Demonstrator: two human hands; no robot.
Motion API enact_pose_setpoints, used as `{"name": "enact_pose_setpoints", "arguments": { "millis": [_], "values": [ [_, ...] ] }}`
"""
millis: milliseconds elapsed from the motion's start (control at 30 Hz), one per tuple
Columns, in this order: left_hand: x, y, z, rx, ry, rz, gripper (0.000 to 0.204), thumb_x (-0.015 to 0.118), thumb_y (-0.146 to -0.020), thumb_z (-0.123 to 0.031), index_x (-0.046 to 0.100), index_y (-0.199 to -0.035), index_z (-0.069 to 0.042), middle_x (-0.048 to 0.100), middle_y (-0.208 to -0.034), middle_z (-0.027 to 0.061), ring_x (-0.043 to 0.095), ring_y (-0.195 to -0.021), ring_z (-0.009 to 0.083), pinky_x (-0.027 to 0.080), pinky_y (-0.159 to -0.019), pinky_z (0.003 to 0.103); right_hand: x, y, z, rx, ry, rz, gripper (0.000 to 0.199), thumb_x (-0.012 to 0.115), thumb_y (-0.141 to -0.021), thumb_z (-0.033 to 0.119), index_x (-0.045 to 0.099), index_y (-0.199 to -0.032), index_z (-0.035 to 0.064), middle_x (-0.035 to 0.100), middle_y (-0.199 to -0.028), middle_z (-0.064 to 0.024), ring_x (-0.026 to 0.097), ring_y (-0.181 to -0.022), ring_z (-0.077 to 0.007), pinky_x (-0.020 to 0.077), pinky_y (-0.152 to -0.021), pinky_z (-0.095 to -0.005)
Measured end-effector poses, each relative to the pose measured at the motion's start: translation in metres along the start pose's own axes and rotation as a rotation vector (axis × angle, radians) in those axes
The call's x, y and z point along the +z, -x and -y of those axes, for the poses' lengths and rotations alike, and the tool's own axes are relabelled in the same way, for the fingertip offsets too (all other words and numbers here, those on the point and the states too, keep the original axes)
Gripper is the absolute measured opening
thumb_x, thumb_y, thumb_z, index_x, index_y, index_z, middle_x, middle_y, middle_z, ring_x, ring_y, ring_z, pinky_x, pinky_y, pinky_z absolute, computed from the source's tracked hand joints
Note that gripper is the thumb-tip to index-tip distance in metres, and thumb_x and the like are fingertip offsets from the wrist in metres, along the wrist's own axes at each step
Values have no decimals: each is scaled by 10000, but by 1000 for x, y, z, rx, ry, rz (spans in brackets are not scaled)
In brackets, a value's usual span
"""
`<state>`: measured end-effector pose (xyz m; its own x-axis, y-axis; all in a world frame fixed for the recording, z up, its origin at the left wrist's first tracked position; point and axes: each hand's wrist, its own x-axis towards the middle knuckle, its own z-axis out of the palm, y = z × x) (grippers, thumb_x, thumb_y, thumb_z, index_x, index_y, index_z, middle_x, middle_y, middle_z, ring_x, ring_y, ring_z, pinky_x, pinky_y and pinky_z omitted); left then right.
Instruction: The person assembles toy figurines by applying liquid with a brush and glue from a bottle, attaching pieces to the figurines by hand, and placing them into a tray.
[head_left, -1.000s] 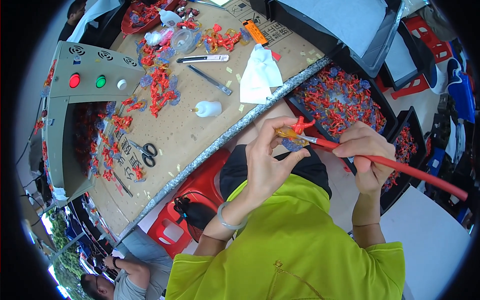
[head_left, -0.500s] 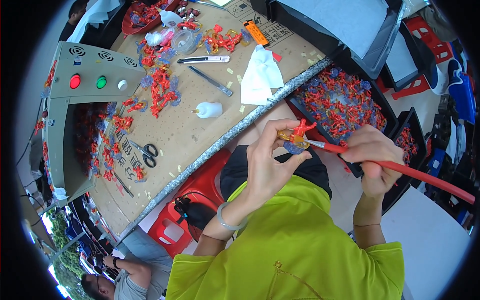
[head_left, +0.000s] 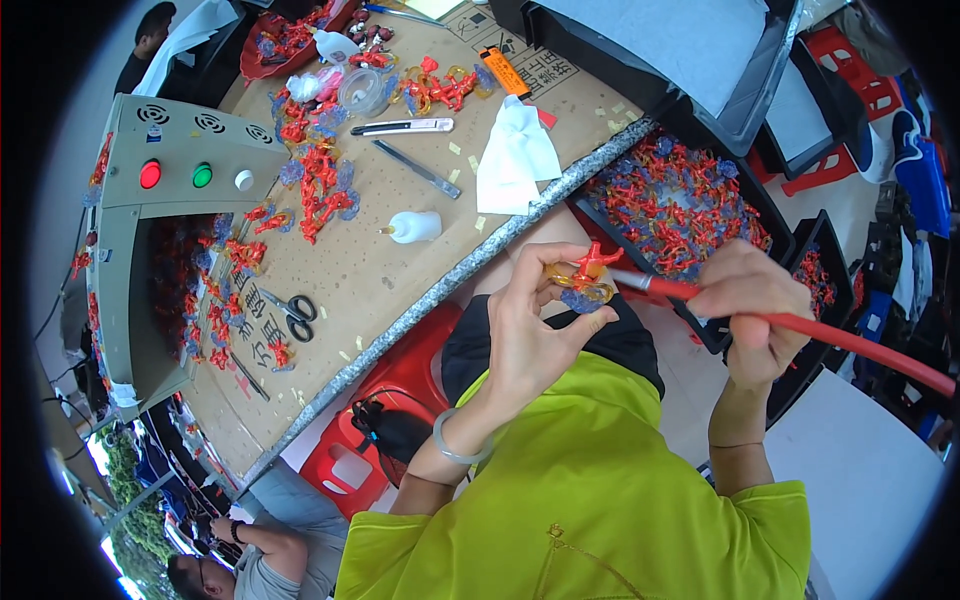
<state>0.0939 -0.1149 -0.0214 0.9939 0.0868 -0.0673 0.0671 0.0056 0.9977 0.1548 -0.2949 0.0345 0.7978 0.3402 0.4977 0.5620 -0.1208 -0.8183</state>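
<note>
My left hand pinches a small figurine between thumb and fingers. The figurine has a red body, a translucent amber middle and a purple-blue base. My right hand is closed around a long red tool with a pale, slim tip; whether its shaft is a handle or a hose I cannot tell. That tip points at the figurine's right side, just beside it. Below and behind the hands, a black tray holds many similar figurines.
At left, a grey machine with coloured buttons stands on the table. Scissors, a white squeeze bottle, a utility knife, tweezers and white tissue lie there too. Another person sits at lower left.
The red tool's tip has drawn back slightly to the right of the figurine. My left hand has shifted a little left, still holding the figurine. The view has moved slightly.
</note>
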Motion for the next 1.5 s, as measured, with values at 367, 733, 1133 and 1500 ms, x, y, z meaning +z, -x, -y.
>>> {"name": "enact_pose_setpoints", "arguments": {
  "millis": [367, 733, 1133, 1500],
  "values": [
    [2, 3, 0, 15, -28, 19, 581, 762, -662, 94, 463, -1155, 20, 610, -1047, 118, 612, -985, 169, 491, -884, 285, 14, 6, -9, 335, -84, -117, 128, 633, -771, -86, 643, -891, -44, 657, -921, -163, 642, -875, -222, 498, -796, -311],
    [-11, -2, 8, -315, 526, 137, 262, 536, -932, -95, 431, -1155, -2, 589, -1083, 97, 589, -976, 134, 476, -800, 232, 39, 31, -45, 500, -454, -92, 241, 599, -793, -131, 441, -758, 48, 621, -903, -147, 604, -815, -136, 518, -755, -280],
    [-3, -3, 9, -317, 379, 52, 102, 494, -953, -106, 517, -925, -10, 594, -865, 22, 567, -770, 49, 499, -671, 219, 48, 29, -48, 620, -648, -23, 249, 618, -833, -42, 406, -750, 58, 652, -848, -144, 631, -819, -125, 513, -731, -251],
    [-7, 1, 9, -353, 341, 46, 124, 497, -959, -141, 535, -934, -26, 600, -841, 11, 581, -779, 47, 501, -693, 206, 53, 27, -47, 703, -798, -62, 297, 628, -835, -32, 367, -748, 81, 652, -854, -176, 633, -841, -150, 513, -762, -271]
  ]
}}
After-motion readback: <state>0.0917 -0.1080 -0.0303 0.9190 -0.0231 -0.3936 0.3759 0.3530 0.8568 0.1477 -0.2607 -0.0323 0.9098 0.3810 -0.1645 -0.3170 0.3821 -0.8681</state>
